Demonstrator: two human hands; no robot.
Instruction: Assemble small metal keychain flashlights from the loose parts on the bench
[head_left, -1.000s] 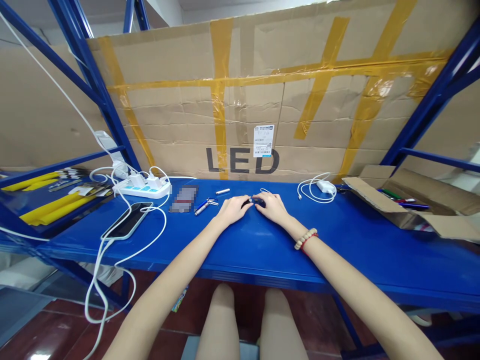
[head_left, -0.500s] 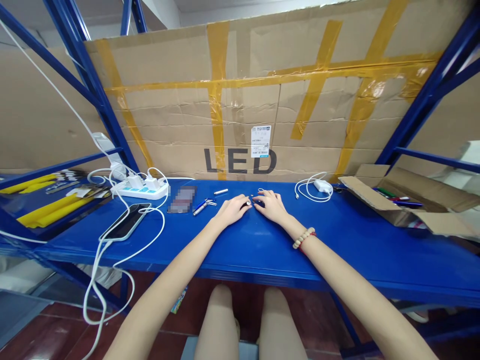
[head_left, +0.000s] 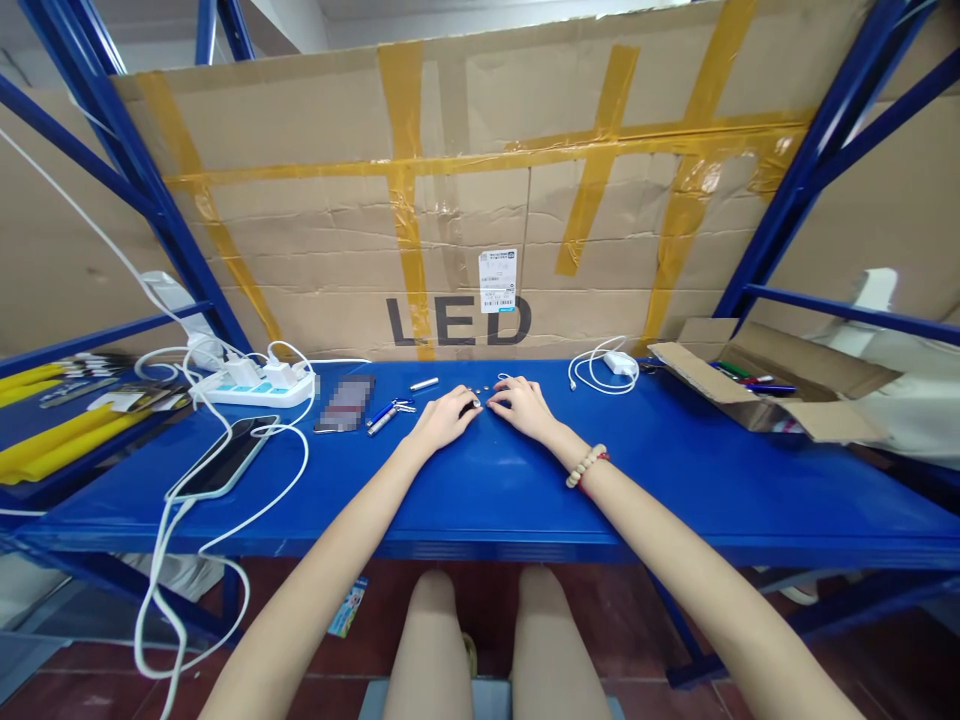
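Both hands work low over the blue table (head_left: 480,490), close together. My left hand (head_left: 445,418) is closed, with a small silvery piece (head_left: 475,403) at its fingertips. Opposite it, my right hand (head_left: 523,408) has thumb and fingers drawn together in a pinch; whatever they hold is too small to name. Just beyond the fingertips lie tiny parts (head_left: 486,388). To the left of my left hand rest a silver tube (head_left: 424,384) and a cluster of blue and silver pen-like pieces (head_left: 383,418).
At left are a blurred-out flat dark item (head_left: 345,404), a phone (head_left: 225,458) with white cables, and a power strip (head_left: 255,392). A white charger (head_left: 621,363) with coiled cable and an open carton (head_left: 750,385) holding pens stand at right. Taped cardboard (head_left: 315,230) walls the back.
The view has swung slightly right, so everything appears shifted left. Both hands keep nearly the same place on the table, with small shifts of the fingers.
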